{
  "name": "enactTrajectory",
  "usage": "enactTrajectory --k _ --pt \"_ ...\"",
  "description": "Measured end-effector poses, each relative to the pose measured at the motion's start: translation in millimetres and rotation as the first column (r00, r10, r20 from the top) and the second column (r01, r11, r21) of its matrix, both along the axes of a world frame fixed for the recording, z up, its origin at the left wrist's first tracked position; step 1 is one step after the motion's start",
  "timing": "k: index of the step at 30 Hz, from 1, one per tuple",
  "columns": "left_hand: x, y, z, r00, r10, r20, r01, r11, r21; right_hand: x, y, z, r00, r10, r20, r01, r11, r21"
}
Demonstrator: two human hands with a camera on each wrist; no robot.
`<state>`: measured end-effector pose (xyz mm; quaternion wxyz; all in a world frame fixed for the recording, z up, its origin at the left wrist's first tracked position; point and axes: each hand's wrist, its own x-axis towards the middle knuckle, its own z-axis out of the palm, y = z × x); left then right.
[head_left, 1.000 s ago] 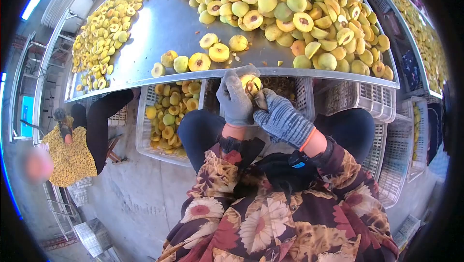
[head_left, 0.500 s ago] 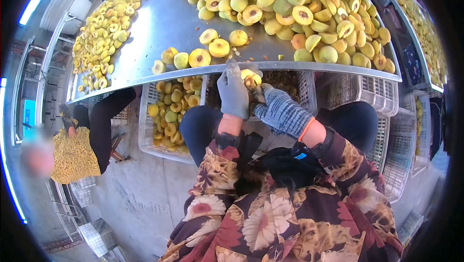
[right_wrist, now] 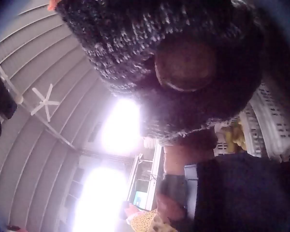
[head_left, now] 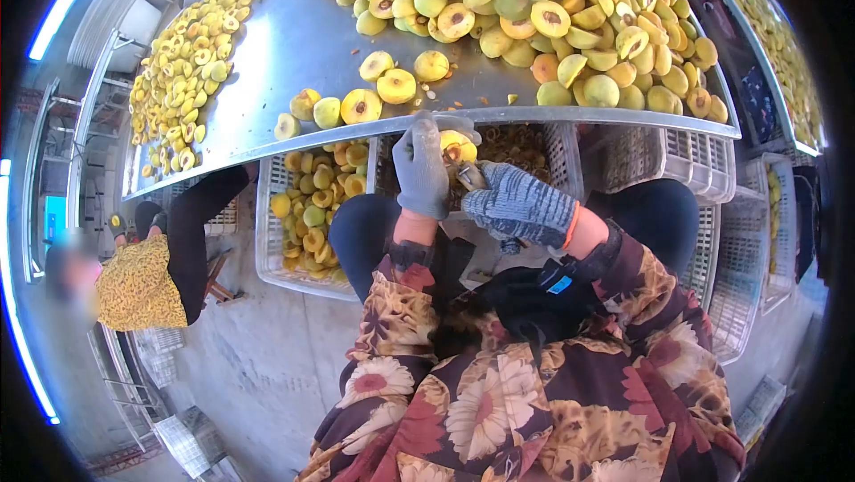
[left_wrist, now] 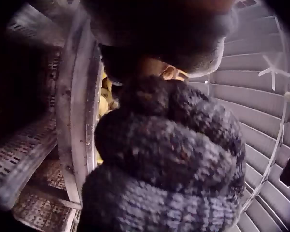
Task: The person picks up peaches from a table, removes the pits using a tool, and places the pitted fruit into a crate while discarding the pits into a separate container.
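Note:
In the head view the left hand [head_left: 422,169], in a grey glove, holds a yellow halved fruit [head_left: 458,147] at the metal table's front edge [head_left: 356,132]. Close on its right, the right hand [head_left: 521,204], in a striped knit glove, grips a small tool [head_left: 472,177] whose metal end touches the fruit. The right wrist view shows a round handle end [right_wrist: 186,67] inside that curled knit glove [right_wrist: 135,53]. In the left wrist view the knit glove [left_wrist: 159,140] fills the middle and covers most of the fruit.
A large fruit pile [head_left: 570,28] lies at the table's right, a smaller one [head_left: 183,72] at the left, loose pieces [head_left: 361,106] near the edge. Below stand a crate of halves [head_left: 312,206] and a crate [head_left: 563,162] with dark bits. Another person [head_left: 147,282] sits at left.
Both hands have shifted slightly left, and the right hand has turned a little, with more of the tool showing. The fruit stays in the left hand. A person has come into view at upper left.

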<state>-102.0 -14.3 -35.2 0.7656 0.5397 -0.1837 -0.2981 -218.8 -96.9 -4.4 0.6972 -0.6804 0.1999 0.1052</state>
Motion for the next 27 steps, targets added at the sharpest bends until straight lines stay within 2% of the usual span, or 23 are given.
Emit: enactTrajectory --k 3,4,6,8,9,10,12,13,15,16,17,18,19,20,21,24,26,27 --pt "2 1 -4 0.993 -0.026 0.118 0.018 0.997 0.071 -5 -6 -4 0.998 0.049 0.037 -0.051 0.996 0.067" --pt "1 0 -7 0.987 0.03 0.158 -0.038 0.998 0.048 -6 -12 -8 0.986 0.142 0.081 -0.139 0.989 -0.048" --pt "-5 -5 -14 0.961 0.142 0.237 -0.145 0.989 -0.004 -9 -15 -13 0.949 0.191 0.25 -0.183 0.982 -0.056" --pt "-3 -3 -16 0.976 0.097 0.194 -0.091 0.995 -0.042 -9 -14 -12 0.959 0.165 0.231 -0.161 0.986 -0.038" --pt "-3 -2 -15 0.982 0.073 0.172 -0.063 0.996 -0.062 -8 -11 -8 0.985 0.117 0.125 -0.116 0.993 -0.017" --pt "0 -2 -14 0.985 -0.008 0.17 0.009 1.0 -0.005 -8 -9 -5 0.997 0.069 0.016 -0.069 0.998 0.0" --pt "6 -3 -9 0.974 -0.167 0.152 0.151 0.982 0.111 -10 -10 -2 0.992 0.125 0.026 -0.123 0.989 -0.077" --pt "6 -4 -7 0.979 -0.165 0.122 0.155 0.984 0.083 -9 -12 -1 0.988 0.153 0.033 -0.148 0.982 -0.118" --pt "4 0 -7 0.986 -0.159 0.053 0.157 0.987 0.034 -17 -14 -9 0.958 0.165 0.235 -0.176 0.984 0.023" --pt "2 -1 -8 0.989 -0.119 0.087 0.118 0.993 0.022 -23 -15 -17 0.929 0.157 0.335 -0.198 0.976 0.09" --pt "-1 -3 -10 0.989 -0.08 0.121 0.079 0.997 0.009 -22 -18 -28 0.934 0.147 0.325 -0.272 0.883 0.382" --pt "-3 -4 -10 0.987 -0.04 0.155 0.042 0.999 -0.007 -21 -22 -39 0.953 0.137 0.271 -0.287 0.693 0.661" --pt "-3 -5 -8 0.992 -0.052 0.118 0.051 0.999 0.006 -19 -25 -48 0.968 0.162 0.19 -0.245 0.472 0.847" --pt "-4 -5 -4 0.995 -0.062 0.081 0.061 0.998 0.018 -14 -25 -55 0.952 0.236 0.195 -0.206 0.026 0.978" --pt "-4 -5 -1 0.996 -0.072 0.044 0.071 0.997 0.029 -12 -25 -58 0.926 0.298 0.231 -0.09 -0.42 0.903" --pt "2 -10 -8 0.969 -0.241 -0.057 0.245 0.967 0.071 -23 -27 -64 0.974 0.158 0.163 -0.141 -0.144 0.98" --pt "0 -16 -11 0.968 -0.235 -0.09 0.245 0.96 0.135 -31 -24 -61 0.998 0.059 0.025 -0.042 0.317 0.947" --pt "-3 -19 -13 0.967 -0.232 -0.106 0.247 0.955 0.165 -34 -24 -56 0.997 0.0 0.083 -0.072 0.499 0.864"
